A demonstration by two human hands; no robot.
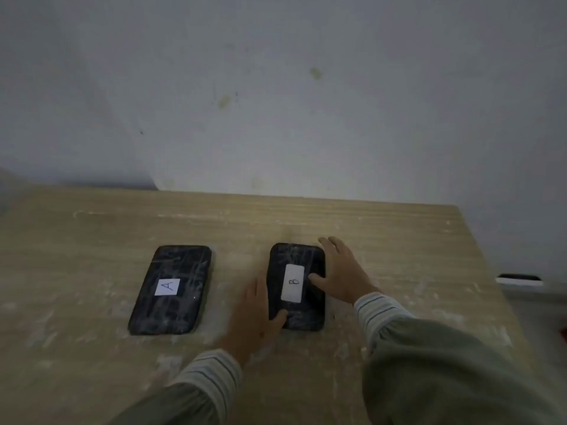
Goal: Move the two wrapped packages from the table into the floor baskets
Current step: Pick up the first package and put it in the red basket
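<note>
Dusty wooden table (383,240) against a stained grey wall (276,87); two black wrapped packages lie flat on it.
Package A (171,289) sits untouched at left; left hand (254,311) and right hand (340,274), fingers spread, flank package B (297,286), thumbs resting on its top.

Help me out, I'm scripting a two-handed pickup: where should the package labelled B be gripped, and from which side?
Probably by its two long edges, one hand from each side. Package B lies flat on the table, long and narrow, with clear tabletop on both flanks. The left hand and right hand already bracket it that way, thumbs on top. Package A lies apart, out of the way.
</note>
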